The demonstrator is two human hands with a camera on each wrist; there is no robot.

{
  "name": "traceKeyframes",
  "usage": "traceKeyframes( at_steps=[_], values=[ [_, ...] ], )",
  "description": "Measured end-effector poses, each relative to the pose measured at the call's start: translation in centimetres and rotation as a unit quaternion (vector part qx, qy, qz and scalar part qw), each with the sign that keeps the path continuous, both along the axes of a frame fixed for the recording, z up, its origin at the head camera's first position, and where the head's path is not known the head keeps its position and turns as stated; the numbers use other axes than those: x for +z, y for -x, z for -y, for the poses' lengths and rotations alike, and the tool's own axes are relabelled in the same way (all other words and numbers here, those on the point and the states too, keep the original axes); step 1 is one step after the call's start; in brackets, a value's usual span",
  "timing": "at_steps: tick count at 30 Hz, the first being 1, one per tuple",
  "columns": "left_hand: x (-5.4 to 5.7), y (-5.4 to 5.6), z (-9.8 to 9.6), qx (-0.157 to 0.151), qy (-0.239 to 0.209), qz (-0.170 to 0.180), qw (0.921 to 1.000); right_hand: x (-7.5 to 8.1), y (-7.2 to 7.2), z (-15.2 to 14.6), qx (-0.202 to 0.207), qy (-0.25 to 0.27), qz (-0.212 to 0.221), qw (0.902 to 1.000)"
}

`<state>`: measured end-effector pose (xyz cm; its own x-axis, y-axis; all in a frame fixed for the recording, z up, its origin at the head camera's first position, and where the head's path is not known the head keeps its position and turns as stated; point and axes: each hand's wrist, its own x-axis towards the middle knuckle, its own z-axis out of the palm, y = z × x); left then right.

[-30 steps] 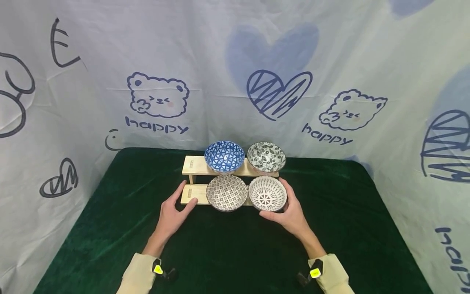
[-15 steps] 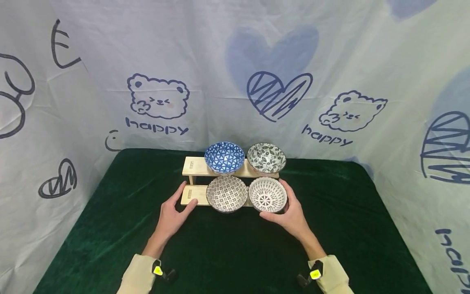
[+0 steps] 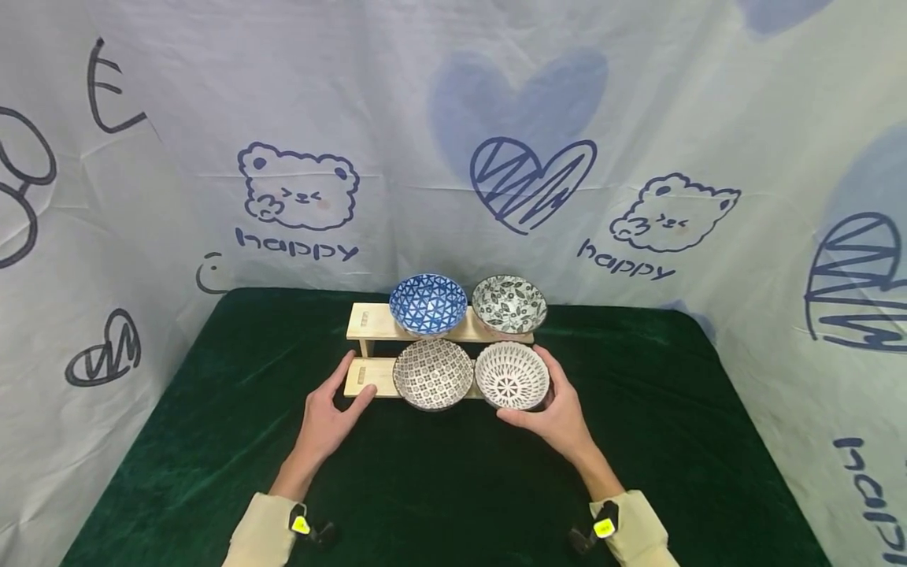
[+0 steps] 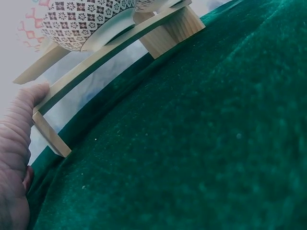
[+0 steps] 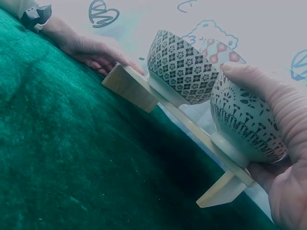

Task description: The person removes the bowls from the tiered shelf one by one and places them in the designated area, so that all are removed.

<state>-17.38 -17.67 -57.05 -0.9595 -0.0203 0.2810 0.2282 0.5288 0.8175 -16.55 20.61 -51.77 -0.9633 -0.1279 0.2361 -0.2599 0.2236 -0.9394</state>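
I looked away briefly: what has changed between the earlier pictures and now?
Nothing visibly moved; only the head view shifted, so everything, wall drawings included, sits a touch further left. No grip was taken or released: the left hand still holds the wooden rack, the right hand the front right bowl. The blue bowl, leafy bowl and brown-patterned bowl stayed put.

Remotely, I observe one green-covered tabletop (image 3: 453, 488); the two-tier wooden stand (image 3: 370, 321) rests directly on it. Stand, upper tier: blue bowl (image 3: 428, 304) at mid-length, leaf-patterned bowl (image 3: 509, 305) at right end. Stand, lower tier: lattice-patterned bowl (image 3: 434, 375) at mid-length, radial-patterned bowl (image 3: 512, 376) at right end.
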Motion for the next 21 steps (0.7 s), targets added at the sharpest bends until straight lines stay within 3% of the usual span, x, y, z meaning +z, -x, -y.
traceKeyframes(
  at_steps=[21],
  values=[
    [0.10, -0.24, -0.06, 0.001, -0.004, -0.001, 1.0000, 0.39, -0.13, -0.51, 0.000, 0.002, 0.010, 0.9999]
  ],
)
